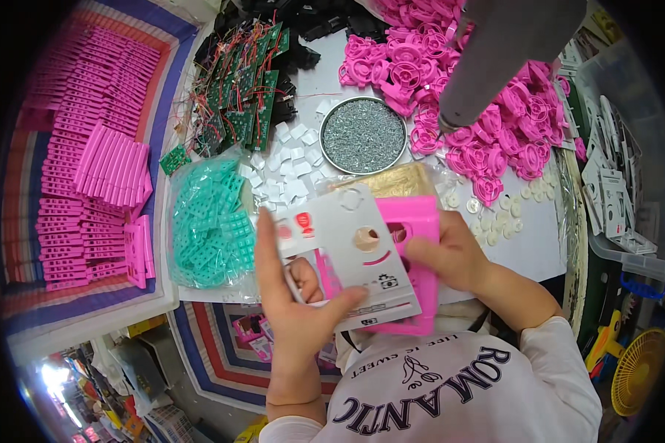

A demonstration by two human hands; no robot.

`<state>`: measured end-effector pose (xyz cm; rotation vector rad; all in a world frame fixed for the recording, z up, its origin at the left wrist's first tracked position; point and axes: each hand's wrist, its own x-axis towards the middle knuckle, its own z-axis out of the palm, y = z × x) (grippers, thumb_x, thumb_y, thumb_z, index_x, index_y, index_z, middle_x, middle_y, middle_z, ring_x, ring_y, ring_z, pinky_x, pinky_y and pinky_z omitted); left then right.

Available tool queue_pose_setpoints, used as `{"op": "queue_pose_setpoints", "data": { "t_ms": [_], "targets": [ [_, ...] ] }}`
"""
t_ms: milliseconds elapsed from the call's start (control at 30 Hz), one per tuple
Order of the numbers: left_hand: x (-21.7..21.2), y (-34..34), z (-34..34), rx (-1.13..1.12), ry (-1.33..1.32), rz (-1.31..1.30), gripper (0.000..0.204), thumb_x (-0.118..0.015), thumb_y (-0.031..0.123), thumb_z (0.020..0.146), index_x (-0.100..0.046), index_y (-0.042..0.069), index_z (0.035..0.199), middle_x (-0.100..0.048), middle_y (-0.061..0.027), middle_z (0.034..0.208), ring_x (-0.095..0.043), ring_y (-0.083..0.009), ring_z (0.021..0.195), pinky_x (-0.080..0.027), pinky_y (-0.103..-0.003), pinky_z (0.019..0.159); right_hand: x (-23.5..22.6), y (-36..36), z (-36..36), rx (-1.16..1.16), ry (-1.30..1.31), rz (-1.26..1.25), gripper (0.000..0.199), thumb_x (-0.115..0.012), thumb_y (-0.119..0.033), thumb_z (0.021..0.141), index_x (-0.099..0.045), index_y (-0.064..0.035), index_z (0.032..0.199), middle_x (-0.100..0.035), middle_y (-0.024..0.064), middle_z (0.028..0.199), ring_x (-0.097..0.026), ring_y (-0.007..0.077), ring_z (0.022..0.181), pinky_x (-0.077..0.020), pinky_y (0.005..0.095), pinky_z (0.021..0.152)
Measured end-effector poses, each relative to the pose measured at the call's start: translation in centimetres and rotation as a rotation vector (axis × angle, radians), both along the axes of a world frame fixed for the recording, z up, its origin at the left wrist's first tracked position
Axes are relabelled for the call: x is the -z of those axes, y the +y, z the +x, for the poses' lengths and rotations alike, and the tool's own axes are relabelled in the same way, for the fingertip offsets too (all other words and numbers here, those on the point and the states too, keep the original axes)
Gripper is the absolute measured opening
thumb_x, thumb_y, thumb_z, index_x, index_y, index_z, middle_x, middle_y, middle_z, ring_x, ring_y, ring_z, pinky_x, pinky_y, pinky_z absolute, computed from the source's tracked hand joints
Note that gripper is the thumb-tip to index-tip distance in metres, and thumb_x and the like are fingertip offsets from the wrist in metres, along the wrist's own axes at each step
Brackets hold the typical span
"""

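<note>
Above the near edge of the table, my left hand (303,314) grips a white printed panel (351,251) along its left side, with the thumb on its front. The panel is a flat plate with cutouts, tilted a little. Behind it and to its right is a pink plastic casing (425,214), partly covered by the panel. My right hand (454,255) is closed on the casing's right side, its fingers reaching into an opening. Panel and casing overlap; whether they touch I cannot tell.
Small metal screws fill a round dish (363,174). Around it lie green circuit boards (236,122), bagged teal keypads (210,221), white squares (288,166) and pink round parts (414,74). A grey tool (495,63) hangs overhead. Pink casings (96,162) stack at left; a clear bin (646,262) stands right.
</note>
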<state>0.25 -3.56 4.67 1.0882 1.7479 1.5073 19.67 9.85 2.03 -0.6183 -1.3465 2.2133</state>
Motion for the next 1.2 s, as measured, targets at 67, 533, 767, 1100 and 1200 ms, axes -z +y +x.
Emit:
{"op": "queue_pose_setpoints", "data": {
  "t_ms": [67,533,767,1100,1200],
  "targets": [
    [0.0,0.3,0.5,-0.033,-0.278,0.128,0.132,-0.090,-0.002,0.058,-0.014,0.004,0.165,-0.048,0.0086,0.080,-0.033,-0.0014,0.060,-0.031,-0.017,0.055,0.3,0.5,0.2,0.031,-0.007,-0.140,0.033,-0.061,-0.027,0.105,-0.067,0.0006,0.122,-0.071,0.0041,0.097,-0.066,0.0082,0.086,-0.0556,0.0263,0.076],
    [3.0,-0.6,1.1,0.181,0.345,-0.241,0.124,-0.094,0.021,0.062,-0.023,-0.001,0.161,-0.046,-0.0106,0.113,-0.049,-0.0235,0.098,-0.045,-0.034,0.083,1.1,-0.2,-1.0,0.104,-0.167,0.165,0.041,-0.048,-0.035,0.111,-0.069,-0.0001,0.105,-0.064,-0.0025,0.080,-0.056,0.0047,0.073,-0.0451,0.0238,0.063],
    [3.7,-0.7,1.5,0.122,0.161,-0.221,0.125,-0.095,0.021,0.060,-0.024,0.000,0.161,-0.044,-0.0085,0.112,-0.048,-0.0216,0.096,-0.044,-0.033,0.081,1.1,-0.1,-1.5,0.119,-0.094,0.136,0.042,-0.050,-0.037,0.110,-0.069,-0.0004,0.104,-0.064,-0.0015,0.079,-0.055,0.0051,0.070,-0.0457,0.0251,0.062],
    [3.6,0.0,2.0,0.109,0.001,-0.261,0.120,-0.094,0.014,0.061,-0.025,0.003,0.159,-0.048,-0.0149,0.132,-0.055,-0.0278,0.121,-0.049,-0.039,0.103,1.1,1.3,-1.2,0.006,-0.119,0.227,0.039,-0.054,-0.036,0.109,-0.070,0.0000,0.107,-0.068,0.0011,0.083,-0.059,0.0072,0.074,-0.0495,0.0271,0.067],
    [3.2,0.7,2.4,0.067,-0.326,-0.110,0.120,-0.091,0.007,0.062,-0.021,0.004,0.159,-0.045,-0.0162,0.141,-0.054,-0.0288,0.127,-0.048,-0.041,0.107,0.4,1.2,-1.2,-0.067,-0.066,-0.032,0.033,-0.061,-0.030,0.105,-0.067,0.0005,0.117,-0.070,0.0034,0.093,-0.063,0.0089,0.084,-0.0520,0.0269,0.076]
  ]
}}
